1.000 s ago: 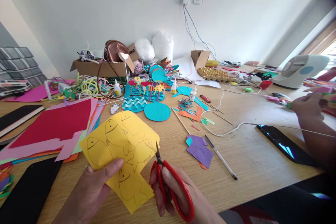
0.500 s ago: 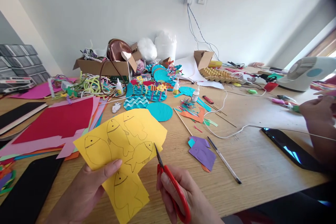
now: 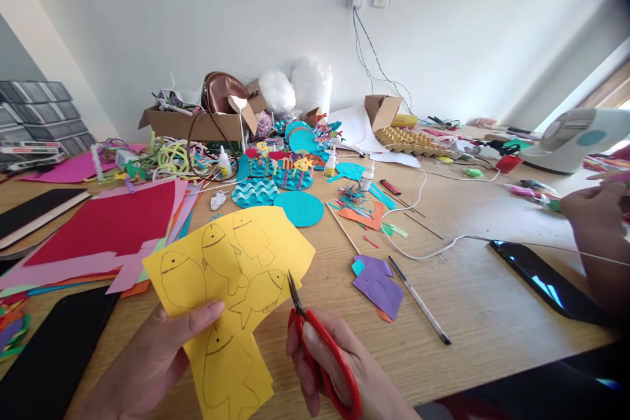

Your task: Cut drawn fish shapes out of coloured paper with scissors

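Note:
My left hand (image 3: 152, 361) pinches a yellow sheet of paper (image 3: 231, 275) with several pencil-drawn fish on it, thumb on top near its lower middle. My right hand (image 3: 344, 374) grips red-handled scissors (image 3: 319, 354), fingers through the loops. The blades point up and left, and their tips touch the sheet's right edge beside one fish outline. Both hands hover over the near edge of the wooden table (image 3: 467, 302).
A stack of red and pink paper (image 3: 108, 230) lies left, a black pad (image 3: 54, 354) near left. Purple paper scraps (image 3: 378, 282), a pen (image 3: 418, 302) and a phone (image 3: 546, 279) lie right. Teal craft discs (image 3: 295, 207), glue bottles and boxes crowd the back. Another person's hand (image 3: 595, 216) works at right.
The yellow sheet has turned slightly and dropped lower in my left hand. The scissors stay at its right edge, tips shifted a little left.

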`<state>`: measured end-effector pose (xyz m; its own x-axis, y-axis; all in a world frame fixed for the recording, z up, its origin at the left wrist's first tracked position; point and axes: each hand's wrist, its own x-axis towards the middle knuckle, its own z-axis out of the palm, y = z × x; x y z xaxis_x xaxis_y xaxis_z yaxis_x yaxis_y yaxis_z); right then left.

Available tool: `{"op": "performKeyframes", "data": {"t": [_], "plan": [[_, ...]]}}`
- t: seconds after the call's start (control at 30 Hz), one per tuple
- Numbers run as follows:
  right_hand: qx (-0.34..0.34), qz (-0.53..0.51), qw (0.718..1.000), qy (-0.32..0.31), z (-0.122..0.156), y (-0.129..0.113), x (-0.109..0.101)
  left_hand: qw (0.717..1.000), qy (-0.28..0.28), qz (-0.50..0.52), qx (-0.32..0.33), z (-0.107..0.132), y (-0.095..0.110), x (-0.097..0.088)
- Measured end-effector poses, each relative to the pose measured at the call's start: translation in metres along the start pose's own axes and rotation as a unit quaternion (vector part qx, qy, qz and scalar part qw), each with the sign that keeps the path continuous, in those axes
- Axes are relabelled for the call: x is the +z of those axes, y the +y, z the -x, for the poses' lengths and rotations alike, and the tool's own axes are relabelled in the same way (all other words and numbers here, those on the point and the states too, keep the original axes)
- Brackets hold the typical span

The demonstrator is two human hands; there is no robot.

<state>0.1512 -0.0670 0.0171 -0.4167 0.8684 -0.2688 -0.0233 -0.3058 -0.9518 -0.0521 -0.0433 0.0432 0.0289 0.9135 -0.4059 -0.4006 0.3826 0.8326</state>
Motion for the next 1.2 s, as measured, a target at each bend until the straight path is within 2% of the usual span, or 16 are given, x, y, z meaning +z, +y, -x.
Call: {"op": "performKeyframes", "data": {"t": [0.27, 0.5, 0.77, 0.93, 1.2], "plan": [[-0.003, -0.069, 0.997, -0.045, 0.002, 0.004, -0.002, 1.0, -0.014, 0.006, -0.021, -0.001, -0.002, -0.003], [-0.036, -0.08, 0.995, -0.037, 0.001, 0.005, -0.002, 1.0, -0.023, -0.016, -0.012, 0.003, -0.004, 0.006], [0.011, -0.043, 0.999, 0.0, -0.004, 0.011, -0.001, 0.999, -0.014, -0.053, 0.004, 0.002, -0.001, 0.005], [0.031, -0.023, 0.999, 0.028, -0.003, 0.011, 0.0, 0.998, -0.016, -0.051, -0.017, 0.002, 0.0, 0.004], [0.02, -0.019, 1.0, -0.002, -0.006, 0.009, -0.001, 0.998, -0.024, -0.056, -0.027, 0.005, -0.004, 0.001]]}}
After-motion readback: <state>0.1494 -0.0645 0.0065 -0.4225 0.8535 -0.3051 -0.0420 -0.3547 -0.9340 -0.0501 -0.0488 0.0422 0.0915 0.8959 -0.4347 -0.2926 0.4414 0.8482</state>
